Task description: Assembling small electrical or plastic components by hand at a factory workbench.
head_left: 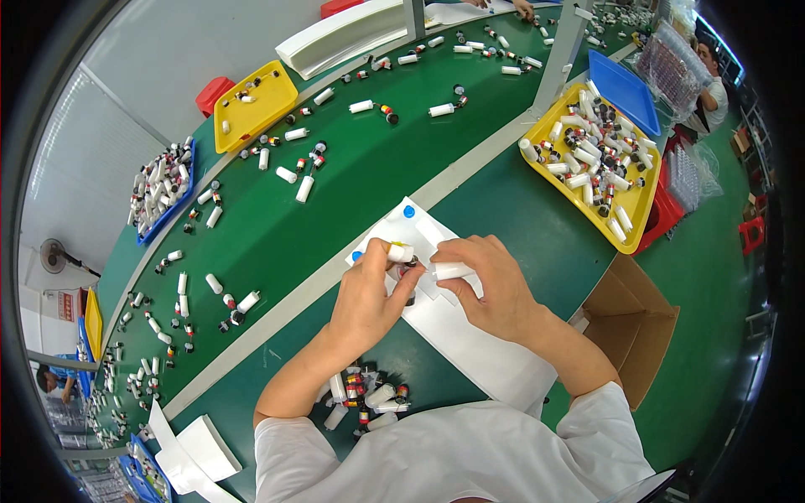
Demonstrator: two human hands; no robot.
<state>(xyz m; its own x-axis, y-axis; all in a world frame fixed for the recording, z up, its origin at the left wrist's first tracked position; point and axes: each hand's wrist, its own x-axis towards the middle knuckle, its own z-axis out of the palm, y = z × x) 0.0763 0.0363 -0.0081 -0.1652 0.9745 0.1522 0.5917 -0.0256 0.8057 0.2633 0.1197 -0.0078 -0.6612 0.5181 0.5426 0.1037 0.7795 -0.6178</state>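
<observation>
My left hand (362,303) is closed, its thumb and fingers pinching a short white cylinder (401,252) with small dark parts by the fingertips. Opposite it, my right hand (501,293) grips a white plastic cylinder (453,271) between thumb and forefinger, its end pointing toward the left hand. The two pieces are close together; whether they touch I cannot tell. Beneath both hands lies a white paper strip (495,356) with blue round spots at its far end. Near my body, by the left forearm, is a pile of white cylinders and black, red and yellow parts (360,398).
Right of me stands a yellow tray (591,220) heaped with cylinders, a blue tray (622,88) behind it and an open cardboard box (629,327) below. Scattered parts cover the green belt (369,172) ahead. Another yellow tray (281,105) sits across it. Co-workers are farther off.
</observation>
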